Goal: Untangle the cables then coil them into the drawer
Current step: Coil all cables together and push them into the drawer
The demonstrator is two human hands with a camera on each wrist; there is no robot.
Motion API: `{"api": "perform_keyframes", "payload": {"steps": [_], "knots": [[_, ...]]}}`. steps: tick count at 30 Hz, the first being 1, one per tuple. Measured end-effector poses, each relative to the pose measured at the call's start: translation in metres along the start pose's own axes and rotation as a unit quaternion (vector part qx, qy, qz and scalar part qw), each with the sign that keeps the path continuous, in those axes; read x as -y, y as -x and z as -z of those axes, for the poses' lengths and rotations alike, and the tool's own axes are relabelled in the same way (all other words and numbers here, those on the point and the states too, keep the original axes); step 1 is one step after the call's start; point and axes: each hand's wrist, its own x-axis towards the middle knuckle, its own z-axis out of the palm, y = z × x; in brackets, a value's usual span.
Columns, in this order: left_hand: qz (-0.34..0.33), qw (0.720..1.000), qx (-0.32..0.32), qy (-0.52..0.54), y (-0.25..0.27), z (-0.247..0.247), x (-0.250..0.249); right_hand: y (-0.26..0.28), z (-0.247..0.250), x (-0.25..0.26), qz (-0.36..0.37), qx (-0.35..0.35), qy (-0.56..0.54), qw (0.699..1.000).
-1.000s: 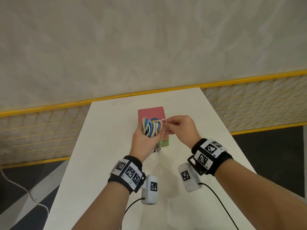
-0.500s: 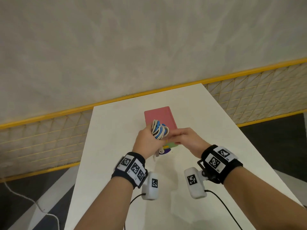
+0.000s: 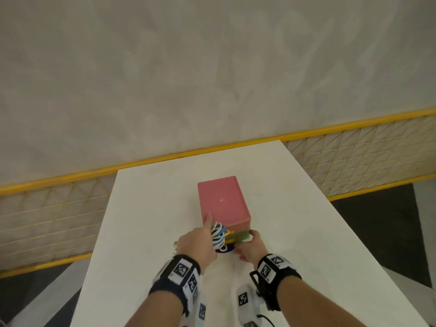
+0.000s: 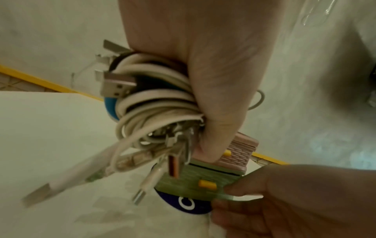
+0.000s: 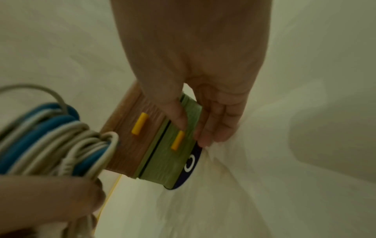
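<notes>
My coiled cables (image 4: pixel 154 103) sit bunched in my left hand (image 3: pixel 197 245), just left of the green drawer (image 5: pixel 177 145); my right hand (image 3: pixel 251 247) pinches that drawer's front, so it slides toward me.

Left hand (image 3: pixel 198 244): fingers curled, gripping a coiled bundle of white and blue cables (image 3: pixel 219 237), index finger extended. Right hand (image 3: pixel 251 247): thumb and fingers pinching the green drawer front (image 3: pixel 239 237).

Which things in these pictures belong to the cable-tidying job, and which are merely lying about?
Belonging to the job:
coiled cables in the left hand
green drawer, gripped by the right hand
pink drawer box

Lying about:
blue disc under the box
white table
</notes>
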Motion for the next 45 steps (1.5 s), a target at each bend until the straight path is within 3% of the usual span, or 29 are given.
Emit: {"api": "perform_keyframes", "payload": {"steps": [7, 13, 22, 24, 27, 30, 33, 35, 38, 42, 45], "knots": [[0.003, 0.999, -0.023, -0.025, -0.002, -0.003, -0.005, -0.019, 0.002, -0.003, 0.015, -0.009, -0.112, 0.994], [0.012, 0.999, -0.030, -0.029, 0.000, -0.007, -0.005, -0.013, 0.001, -0.006, 0.055, -0.025, -0.085, 0.995], [0.011, 0.999, -0.022, -0.024, -0.001, -0.011, -0.004, 0.025, 0.013, -0.047, 0.034, -0.039, -0.099, 0.994], [0.009, 0.999, -0.024, -0.023, 0.000, -0.012, -0.003, 0.034, 0.018, -0.051, 0.020, -0.041, -0.059, 0.997], [0.011, 1.000, -0.020, -0.015, 0.001, -0.013, -0.002, 0.038, 0.026, -0.042, -0.001, -0.107, 0.090, 0.990], [0.018, 1.000, -0.012, -0.008, 0.001, -0.013, -0.004, 0.028, 0.028, -0.022, 0.071, -0.138, 0.125, 0.980], [0.017, 1.000, -0.010, -0.007, 0.002, -0.014, -0.004, 0.018, 0.027, -0.012, 0.128, -0.104, 0.177, 0.970], [0.013, 1.000, 0.000, 0.002, 0.003, -0.012, -0.002, 0.019, 0.030, -0.014, 0.133, -0.058, 0.190, 0.971], [0.016, 0.998, 0.019, 0.049, 0.007, -0.008, 0.001, 0.027, 0.033, -0.024, 0.148, -0.044, 0.202, 0.967], [-0.025, 0.994, -0.051, 0.098, 0.030, -0.008, -0.014, 0.037, 0.033, -0.035, 0.169, -0.046, 0.191, 0.966], [-0.060, 0.998, -0.010, 0.014, 0.034, -0.017, -0.041, 0.040, 0.032, -0.040, 0.207, -0.057, 0.203, 0.955]]}}
